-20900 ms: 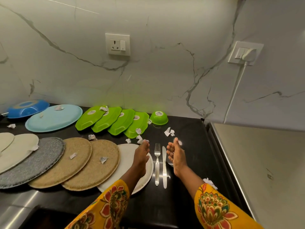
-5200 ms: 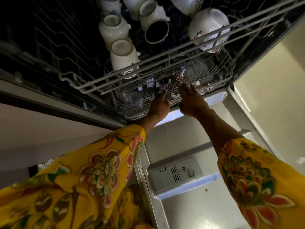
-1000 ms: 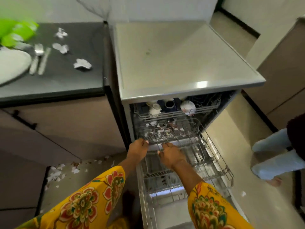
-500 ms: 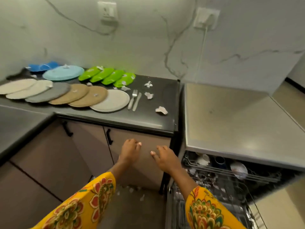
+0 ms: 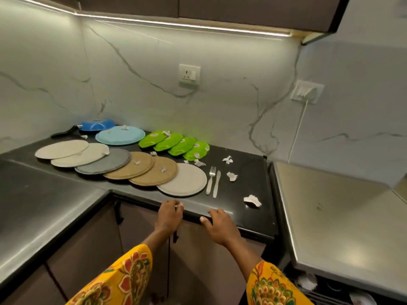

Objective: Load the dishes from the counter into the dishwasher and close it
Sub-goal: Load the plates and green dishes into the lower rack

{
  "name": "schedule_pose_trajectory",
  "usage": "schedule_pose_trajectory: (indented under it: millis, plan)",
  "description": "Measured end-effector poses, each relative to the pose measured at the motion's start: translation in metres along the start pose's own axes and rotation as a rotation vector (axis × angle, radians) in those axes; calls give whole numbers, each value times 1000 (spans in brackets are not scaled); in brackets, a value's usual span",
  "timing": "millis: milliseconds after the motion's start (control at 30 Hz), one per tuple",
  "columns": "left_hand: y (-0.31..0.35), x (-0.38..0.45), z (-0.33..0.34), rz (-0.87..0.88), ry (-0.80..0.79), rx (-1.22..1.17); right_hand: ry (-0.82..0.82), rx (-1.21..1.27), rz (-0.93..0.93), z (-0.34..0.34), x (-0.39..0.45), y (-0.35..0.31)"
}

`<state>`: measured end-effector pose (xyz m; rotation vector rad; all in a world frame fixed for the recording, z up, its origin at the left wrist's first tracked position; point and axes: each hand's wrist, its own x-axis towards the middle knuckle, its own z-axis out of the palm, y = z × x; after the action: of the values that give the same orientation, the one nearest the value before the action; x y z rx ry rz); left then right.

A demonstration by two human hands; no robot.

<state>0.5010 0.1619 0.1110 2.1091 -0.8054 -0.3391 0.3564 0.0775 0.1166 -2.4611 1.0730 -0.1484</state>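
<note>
Head view: left hand and right hand, fingers relaxed and empty, at the counter edge.

Row of six overlapping round plates across the table, running from 9 o'clock toward centre. Behind it at 11 o'clock, one wide plate, with a bowl further back-left. Four small overlapping plates at 12 o'clock. Fork and knife side by side just right of the nearest plate, fork on the left. Paper scraps scattered at 2 o'clock. Dishwasher at 3 o'clock, against the table. Left hand and right hand at 6 o'clock over the table's front edge.
</note>
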Motion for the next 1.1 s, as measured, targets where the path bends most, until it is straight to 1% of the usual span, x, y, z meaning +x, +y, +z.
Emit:
schedule_pose_trajectory:
  millis: [167, 367, 533, 700, 833, 1100]
  plan:
    - [-1, 33, -15, 25, 13, -50, 6, -33, -6, -3, 31, -31]
    - [-9, 53, -15, -3, -2, -92, 9, -33, 22, -4, 52, -39]
    - [-16, 64, -6, -69, -6, -107, -18, -52, 31, -1, 72, -36]
    - [-20, 84, 6, -142, 37, -109, -54, -68, 15, -3, 110, -35]
    - [-17, 99, 14, -213, 77, -33, -104, -93, -7, -8, 145, -34]
    - [-19, 126, 39, -299, 82, -4, -184, -123, -17, -4, 207, -24]
